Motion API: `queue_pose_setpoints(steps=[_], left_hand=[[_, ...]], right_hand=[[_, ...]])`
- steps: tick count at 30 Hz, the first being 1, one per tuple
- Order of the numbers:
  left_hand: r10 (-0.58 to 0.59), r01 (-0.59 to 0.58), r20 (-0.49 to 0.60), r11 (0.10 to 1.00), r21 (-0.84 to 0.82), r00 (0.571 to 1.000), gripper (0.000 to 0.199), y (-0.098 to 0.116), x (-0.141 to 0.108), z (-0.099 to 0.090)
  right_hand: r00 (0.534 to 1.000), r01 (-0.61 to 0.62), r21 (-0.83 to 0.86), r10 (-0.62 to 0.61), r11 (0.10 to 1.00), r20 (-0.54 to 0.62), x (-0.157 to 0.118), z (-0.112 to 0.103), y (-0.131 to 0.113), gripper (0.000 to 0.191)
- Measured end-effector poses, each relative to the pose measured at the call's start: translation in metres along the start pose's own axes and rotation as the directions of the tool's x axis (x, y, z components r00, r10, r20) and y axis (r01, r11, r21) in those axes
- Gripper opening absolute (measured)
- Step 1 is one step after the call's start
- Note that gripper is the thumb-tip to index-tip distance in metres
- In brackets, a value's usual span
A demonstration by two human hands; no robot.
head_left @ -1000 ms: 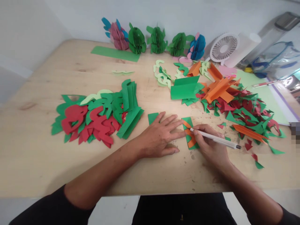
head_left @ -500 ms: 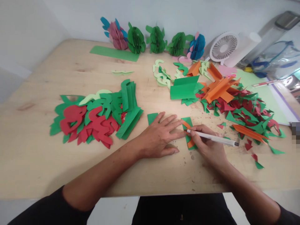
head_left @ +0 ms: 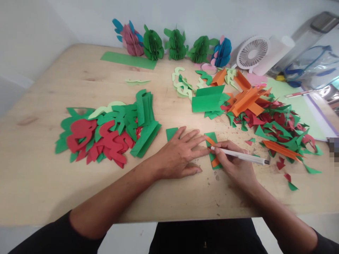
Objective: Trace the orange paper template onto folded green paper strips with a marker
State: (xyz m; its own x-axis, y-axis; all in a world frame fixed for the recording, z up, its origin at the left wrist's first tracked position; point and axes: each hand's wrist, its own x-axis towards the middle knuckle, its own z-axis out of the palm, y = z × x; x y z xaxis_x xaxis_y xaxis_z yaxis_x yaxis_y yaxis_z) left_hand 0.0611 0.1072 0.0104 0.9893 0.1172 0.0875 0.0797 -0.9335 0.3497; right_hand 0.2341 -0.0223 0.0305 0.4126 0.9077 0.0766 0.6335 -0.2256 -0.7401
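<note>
My left hand [head_left: 182,153] lies flat with its fingers spread over green paper [head_left: 171,133], whose corner shows behind the thumbless side. Its fingertips touch a curved orange paper piece [head_left: 215,162] that rests on the green paper [head_left: 211,135] and is partly hidden by both hands. A white pen [head_left: 241,155] is gripped in my right hand [head_left: 237,165], with its tip down at the orange piece near my left fingertips. Whether the two green parts are one sheet under my hand, I cannot tell.
Red and green cut shapes [head_left: 106,132] are heaped at left. Scraps [head_left: 283,127] and folded orange paper [head_left: 247,100] pile up at right, near folded green paper [head_left: 208,98]. Paper honeycomb figures [head_left: 176,46], a small white fan [head_left: 253,53] and a clear bottle [head_left: 304,44] stand at the back.
Almost nothing differs. Both hands, the pen and the papers keep their places, apart from a very slight shift of the whole view.
</note>
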Motion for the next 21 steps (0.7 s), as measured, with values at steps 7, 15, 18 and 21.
queue_pose_setpoints(steps=[7,15,18,21], left_hand=[[0.004,-0.003,-0.009,1.0,0.011,1.0,0.057,0.0,-0.0004,0.0011],[0.004,-0.004,-0.001,1.0,0.002,1.0,0.057,-0.0004,-0.0001,0.0006],[0.009,-0.009,-0.009,1.0,-0.004,1.0,0.058,-0.0009,-0.0001,0.0014],[0.008,-0.008,-0.009,1.0,-0.01,1.0,0.057,-0.0009,-0.0001,0.0014]], right_hand=[[0.999,0.044,-0.003,-0.044,0.999,-0.022,0.0005,0.0006,0.0005,0.015],[0.998,0.032,0.0,-0.032,1.0,-0.053,0.0004,0.0008,0.0029,0.015],[0.998,0.003,-0.006,-0.003,1.0,-0.057,-0.0001,0.0005,0.0051,0.015],[0.998,-0.011,-0.024,0.009,1.0,-0.067,-0.0005,0.0001,0.0074,0.015]])
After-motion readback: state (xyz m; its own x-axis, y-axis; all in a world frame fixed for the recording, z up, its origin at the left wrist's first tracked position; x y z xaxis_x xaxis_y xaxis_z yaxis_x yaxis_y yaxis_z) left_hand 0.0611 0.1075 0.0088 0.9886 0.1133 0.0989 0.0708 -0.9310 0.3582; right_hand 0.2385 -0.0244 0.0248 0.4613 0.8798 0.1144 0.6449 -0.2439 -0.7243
